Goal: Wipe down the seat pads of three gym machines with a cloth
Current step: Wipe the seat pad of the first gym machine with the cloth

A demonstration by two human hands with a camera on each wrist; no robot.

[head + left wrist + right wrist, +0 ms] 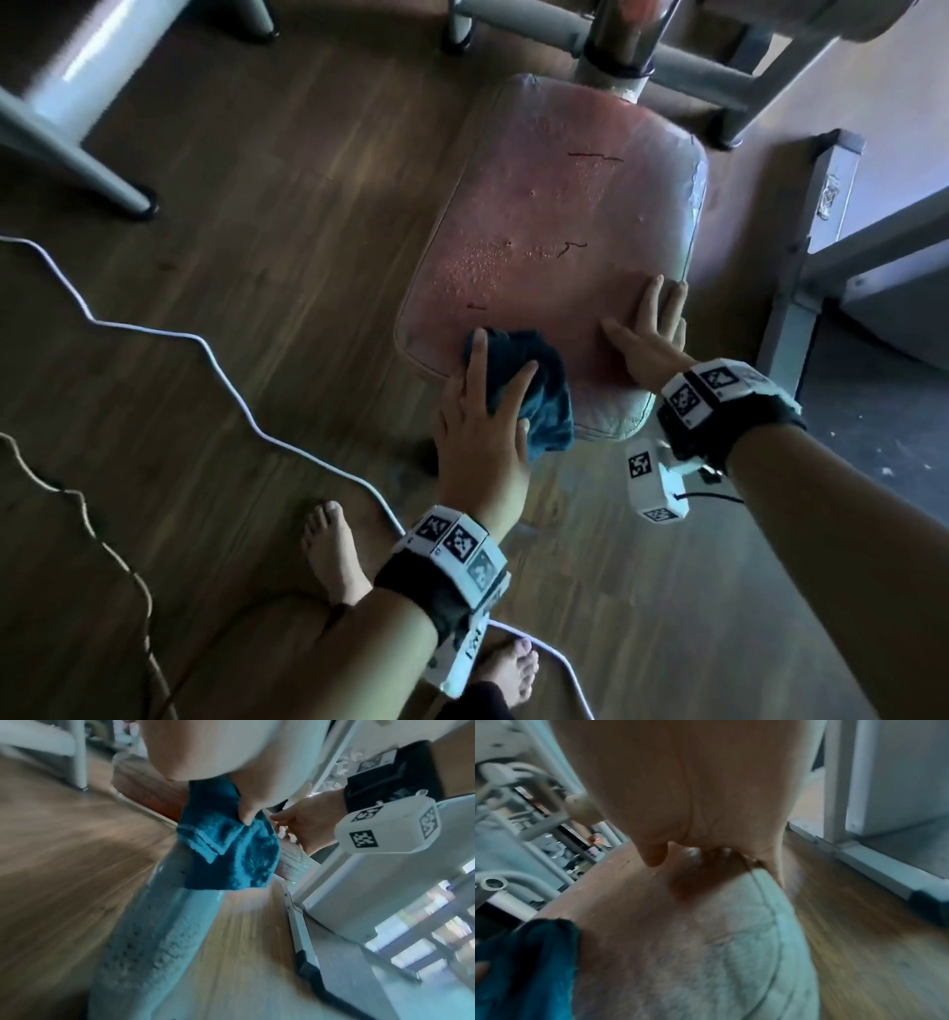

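Observation:
A worn red seat pad (554, 205), beaded with droplets, sits on a grey post in the middle of the head view. My left hand (488, 401) lies on a bunched blue cloth (544, 406) at the pad's near left corner, fingers straight over it. In the left wrist view the thumb (246, 815) presses into the cloth (231, 852), which hangs over the pad's front edge. My right hand (647, 334) rests flat on the pad's near right edge, holding nothing. The right wrist view shows that palm (693, 791) on the pad (680, 943), with the cloth (526, 963) at lower left.
Grey machine frames stand right of the pad (801, 288) and at the far left (67, 154). A white cable (221, 370) and a brown cord (118, 560) snake across the wood floor. Bare feet (334, 555) stand just behind the left wrist.

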